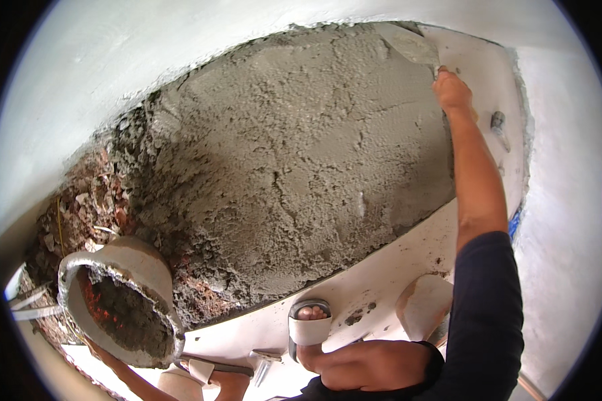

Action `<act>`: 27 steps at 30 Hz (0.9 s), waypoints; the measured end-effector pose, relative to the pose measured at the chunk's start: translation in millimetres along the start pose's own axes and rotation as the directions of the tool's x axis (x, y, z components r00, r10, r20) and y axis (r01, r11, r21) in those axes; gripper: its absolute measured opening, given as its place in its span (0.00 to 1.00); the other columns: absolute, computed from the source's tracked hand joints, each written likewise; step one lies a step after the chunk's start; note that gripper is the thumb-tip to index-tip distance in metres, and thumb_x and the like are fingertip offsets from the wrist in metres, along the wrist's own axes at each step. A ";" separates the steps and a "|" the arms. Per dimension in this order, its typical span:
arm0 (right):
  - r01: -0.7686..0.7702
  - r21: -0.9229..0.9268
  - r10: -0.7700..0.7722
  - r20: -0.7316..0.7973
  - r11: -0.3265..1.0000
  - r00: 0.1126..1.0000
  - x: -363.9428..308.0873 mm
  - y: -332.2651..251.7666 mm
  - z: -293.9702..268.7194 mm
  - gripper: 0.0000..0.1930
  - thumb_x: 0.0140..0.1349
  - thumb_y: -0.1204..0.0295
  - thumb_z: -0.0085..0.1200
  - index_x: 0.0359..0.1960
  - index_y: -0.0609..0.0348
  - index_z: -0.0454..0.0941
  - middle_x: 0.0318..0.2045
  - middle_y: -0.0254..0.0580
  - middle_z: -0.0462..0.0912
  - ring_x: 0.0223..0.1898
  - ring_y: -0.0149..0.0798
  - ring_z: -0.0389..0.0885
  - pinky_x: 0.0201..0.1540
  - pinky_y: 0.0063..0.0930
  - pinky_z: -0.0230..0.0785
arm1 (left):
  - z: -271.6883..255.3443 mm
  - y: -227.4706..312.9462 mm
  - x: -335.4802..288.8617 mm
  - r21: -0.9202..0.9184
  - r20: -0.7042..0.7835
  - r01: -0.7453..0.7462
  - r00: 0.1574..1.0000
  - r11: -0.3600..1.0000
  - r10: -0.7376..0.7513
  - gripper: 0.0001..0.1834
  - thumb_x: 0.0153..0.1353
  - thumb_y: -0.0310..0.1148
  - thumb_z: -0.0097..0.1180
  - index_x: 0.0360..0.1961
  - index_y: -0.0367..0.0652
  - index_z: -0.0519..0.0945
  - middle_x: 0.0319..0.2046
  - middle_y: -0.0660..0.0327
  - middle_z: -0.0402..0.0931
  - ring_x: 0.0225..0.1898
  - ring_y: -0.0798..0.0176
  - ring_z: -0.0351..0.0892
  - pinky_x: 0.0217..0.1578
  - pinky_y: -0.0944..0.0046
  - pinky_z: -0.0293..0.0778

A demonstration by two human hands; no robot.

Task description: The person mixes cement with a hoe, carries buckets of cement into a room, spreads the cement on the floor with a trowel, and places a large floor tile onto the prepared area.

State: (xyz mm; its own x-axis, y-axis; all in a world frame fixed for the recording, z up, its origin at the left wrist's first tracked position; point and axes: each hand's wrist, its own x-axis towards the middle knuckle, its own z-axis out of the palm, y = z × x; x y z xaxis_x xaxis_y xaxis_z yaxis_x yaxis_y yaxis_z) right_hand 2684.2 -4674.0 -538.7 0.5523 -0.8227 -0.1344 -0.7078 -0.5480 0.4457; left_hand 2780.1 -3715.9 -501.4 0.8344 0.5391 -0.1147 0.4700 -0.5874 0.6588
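Wet grey mortar (301,147) covers most of the ground ahead of me, smooth at the right and rough toward the left. At its far right corner my right hand (453,91) is closed round the handle of a flat trowel (411,45), whose blade lies on the mortar. My left hand (95,346) reaches the near rim of a grey bucket (137,264) and grips it, with the fingers hidden behind it. The bucket tilts toward me on the rubble. Dark mortar remnants (137,324) coat its inside.
Broken red rubble (90,194) lies at the left. White walls (575,120) rise beyond and right. Pale tiles (361,274) border the mortar, with my sandalled foot (310,321) close to its edge. A metal tool (266,357), a grey-handled tool (499,127) and a curved pale piece (425,304) lie nearby.
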 end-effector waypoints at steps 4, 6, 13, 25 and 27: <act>-0.172 0.107 0.164 0.077 0.979 0.983 -13.1 9.6 9.9 0.17 0.64 0.64 0.46 0.52 0.55 0.74 0.47 0.47 0.82 0.53 0.48 0.79 0.53 0.43 0.71 | 1.5 -1.6 2.8 0.012 -0.001 -0.008 1.000 1.000 0.008 0.28 0.70 0.45 0.40 0.62 0.34 0.69 0.60 0.49 0.67 0.57 0.53 0.69 0.58 0.55 0.65; -0.175 0.152 0.157 0.127 0.973 0.980 -16.1 12.8 14.4 0.18 0.64 0.61 0.47 0.53 0.56 0.74 0.48 0.49 0.82 0.53 0.49 0.78 0.54 0.44 0.70 | 3.0 -0.9 4.2 0.016 -0.005 -0.009 1.000 1.000 0.009 0.28 0.71 0.44 0.40 0.62 0.34 0.69 0.61 0.48 0.67 0.58 0.53 0.69 0.58 0.55 0.65; -0.171 0.361 0.064 0.290 0.917 0.955 7.8 -17.2 1.1 0.22 0.62 0.57 0.51 0.47 0.65 0.78 0.46 0.56 0.81 0.49 0.53 0.81 0.53 0.44 0.71 | 6.6 3.6 7.0 0.031 0.009 -0.033 0.999 0.999 0.033 0.27 0.71 0.44 0.40 0.62 0.34 0.69 0.62 0.48 0.66 0.59 0.52 0.69 0.59 0.55 0.64; -0.061 0.689 -0.155 0.248 0.723 0.956 -165.2 -191.8 -65.5 0.20 0.62 0.61 0.48 0.41 0.71 0.77 0.38 0.59 0.83 0.39 0.50 0.84 0.47 0.40 0.76 | -1.0 -18.7 8.3 0.035 0.034 -0.170 0.985 0.985 0.169 0.27 0.71 0.43 0.40 0.63 0.34 0.68 0.63 0.48 0.65 0.60 0.52 0.68 0.61 0.55 0.63; -0.062 0.715 -0.197 0.274 0.696 0.941 -198.5 -221.9 -76.4 0.21 0.64 0.60 0.48 0.47 0.69 0.73 0.39 0.56 0.83 0.38 0.47 0.85 0.46 0.39 0.77 | 7.1 -12.6 4.7 -0.007 0.036 -0.199 0.979 0.980 0.199 0.27 0.70 0.45 0.39 0.61 0.35 0.71 0.58 0.48 0.71 0.55 0.52 0.72 0.56 0.55 0.67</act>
State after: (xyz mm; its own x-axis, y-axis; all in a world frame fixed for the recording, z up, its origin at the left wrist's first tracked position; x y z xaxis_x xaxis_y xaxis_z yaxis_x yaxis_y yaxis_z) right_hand 2765.2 -4377.5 -543.3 0.5389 -0.7076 -0.4570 -0.8421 -0.4383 -0.3144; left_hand 2780.1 -3710.2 -515.6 0.9213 0.3889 -0.0080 0.2923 -0.6786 0.6738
